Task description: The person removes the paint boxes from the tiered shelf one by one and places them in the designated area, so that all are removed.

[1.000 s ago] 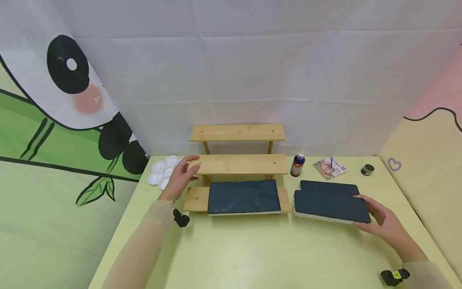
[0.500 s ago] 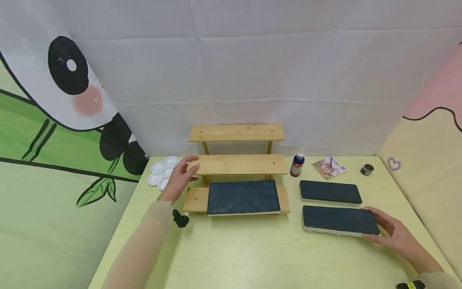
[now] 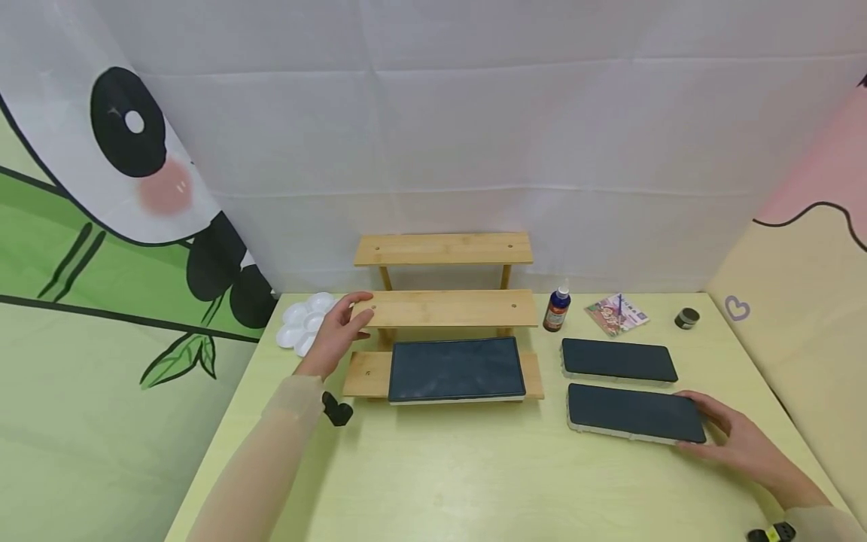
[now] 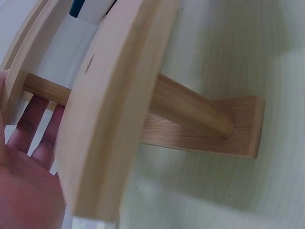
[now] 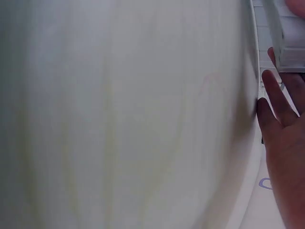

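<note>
Behind everything hangs the pale cloth backdrop (image 3: 474,150), with a cartoon face on its left side. Below it spreads the light yellow-green table (image 3: 440,482). Next in size comes the three-tier wooden stand (image 3: 443,309), placed against the backdrop side. A dark-topped, pale-sided box (image 3: 457,369) lies flat across its lowest shelf. Right of the stand are two more: the front box (image 3: 633,412), nearer me, and the rear box (image 3: 616,359), just beyond it and apart from it on the table. I cannot tell whether the front box's underside touches the tabletop.

With my right hand (image 3: 738,440) I grip the front box by its right end, thumb on the near edge and fingers at the far edge, spread as wide as the box is deep. With my left hand (image 3: 333,337) I pinch the left end of the middle shelf, fingers and thumb close about the board.

Smaller things line the back of the table: a white flower-shaped palette (image 3: 298,324), a colourful booklet (image 3: 630,318), a blue bottle (image 3: 557,310) and a little dark jar (image 3: 687,318).
</note>
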`<action>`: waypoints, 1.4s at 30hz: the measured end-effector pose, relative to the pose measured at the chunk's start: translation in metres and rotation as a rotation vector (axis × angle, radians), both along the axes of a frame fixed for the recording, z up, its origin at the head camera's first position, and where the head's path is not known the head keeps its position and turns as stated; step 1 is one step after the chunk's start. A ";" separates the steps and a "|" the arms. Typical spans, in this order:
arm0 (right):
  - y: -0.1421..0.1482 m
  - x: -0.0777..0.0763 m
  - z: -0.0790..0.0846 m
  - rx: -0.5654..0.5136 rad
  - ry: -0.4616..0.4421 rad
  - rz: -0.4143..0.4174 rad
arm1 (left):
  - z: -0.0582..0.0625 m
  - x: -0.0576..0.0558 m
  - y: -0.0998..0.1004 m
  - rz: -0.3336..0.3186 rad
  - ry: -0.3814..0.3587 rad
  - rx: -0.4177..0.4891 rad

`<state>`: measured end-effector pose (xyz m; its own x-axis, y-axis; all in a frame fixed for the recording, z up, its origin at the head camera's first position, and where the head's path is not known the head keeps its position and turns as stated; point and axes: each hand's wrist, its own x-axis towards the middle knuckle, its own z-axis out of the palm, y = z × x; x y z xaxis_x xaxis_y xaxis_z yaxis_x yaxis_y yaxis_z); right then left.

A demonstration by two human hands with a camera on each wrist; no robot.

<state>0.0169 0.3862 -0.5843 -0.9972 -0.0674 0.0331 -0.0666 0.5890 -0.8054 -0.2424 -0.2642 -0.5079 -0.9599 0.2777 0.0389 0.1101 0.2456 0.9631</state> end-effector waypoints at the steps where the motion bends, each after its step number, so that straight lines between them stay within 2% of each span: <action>1: 0.000 0.000 0.000 0.011 -0.011 0.003 | 0.001 0.001 0.000 -0.002 -0.001 0.002; 4: 0.000 -0.001 -0.002 0.026 -0.023 0.005 | 0.006 0.004 0.002 -0.004 -0.016 0.017; 10: 0.000 -0.002 -0.002 0.048 0.031 0.047 | 0.026 0.016 0.007 -0.024 -0.048 0.038; 13: -0.001 -0.002 -0.002 0.055 0.052 0.070 | 0.029 0.018 0.007 -0.024 -0.054 0.040; 21: -0.006 -0.003 -0.001 0.087 0.094 0.102 | 0.027 0.020 0.004 -0.025 -0.042 0.040; 26: -0.007 -0.003 0.003 0.090 0.119 0.115 | 0.012 0.011 0.001 -0.033 -0.022 0.029; 29: -0.008 -0.003 0.010 0.063 0.116 0.120 | 0.006 0.011 -0.001 -0.058 0.001 0.017; 35: -0.022 -0.013 0.032 0.013 0.104 0.149 | 0.005 0.033 -0.011 -0.067 0.006 -0.016; 42: -0.081 -0.048 0.055 -0.049 0.227 0.309 | -0.002 0.063 -0.023 -0.014 0.029 0.002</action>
<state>-0.0309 0.3052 -0.5289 -0.8968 -0.3568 0.2618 -0.4153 0.4741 -0.7764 -0.1792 -0.2868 -0.5100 -0.9544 0.2906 0.0678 0.1418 0.2417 0.9600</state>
